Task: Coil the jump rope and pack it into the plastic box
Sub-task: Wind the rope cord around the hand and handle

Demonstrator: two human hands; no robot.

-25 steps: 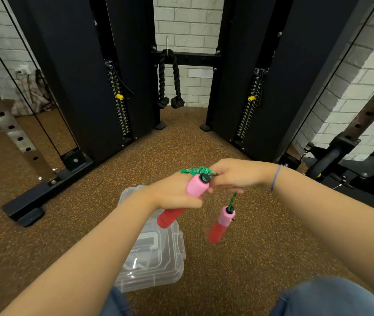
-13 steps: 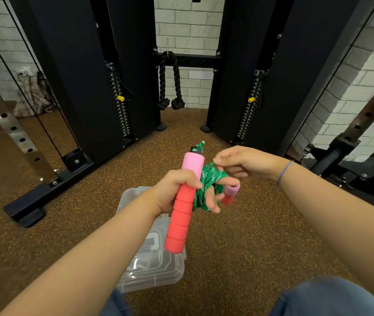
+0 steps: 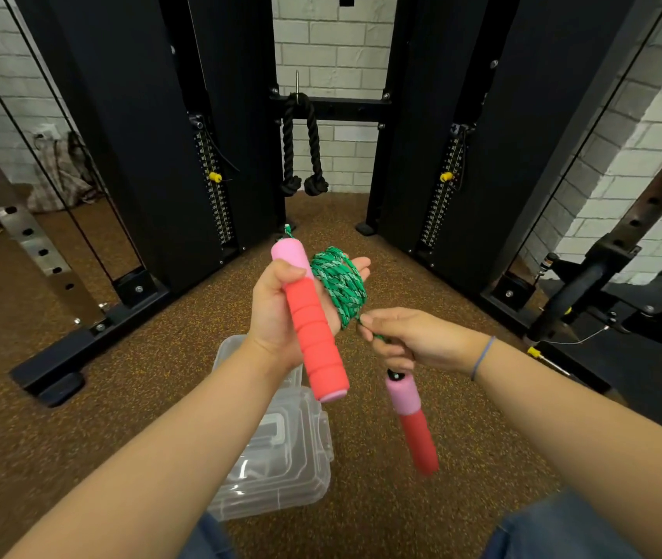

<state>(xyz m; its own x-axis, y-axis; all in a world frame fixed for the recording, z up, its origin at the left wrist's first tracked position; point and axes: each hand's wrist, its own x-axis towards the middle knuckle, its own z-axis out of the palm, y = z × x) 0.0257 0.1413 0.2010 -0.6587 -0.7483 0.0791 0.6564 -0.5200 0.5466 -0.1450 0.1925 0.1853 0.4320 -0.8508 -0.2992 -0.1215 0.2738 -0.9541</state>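
Now the clear plastic box (image 3: 276, 449) is lying closed on the gym floor (image 3: 79, 437) below the arms. The left hand (image 3: 280, 312) is gripping one handle (image 3: 313, 328), its green rope (image 3: 339, 286) already coiled around the fingers. The right hand (image 3: 410, 340), which was higher a moment ago, is pinching the rope's last stretch, second handle (image 3: 412, 425) dangling; coiling is nearly finishing.

arms: bare, no sleeves | right wrist: thin blue band (image 3: 482, 357) | legs: blue jeans (image 3: 555, 526)
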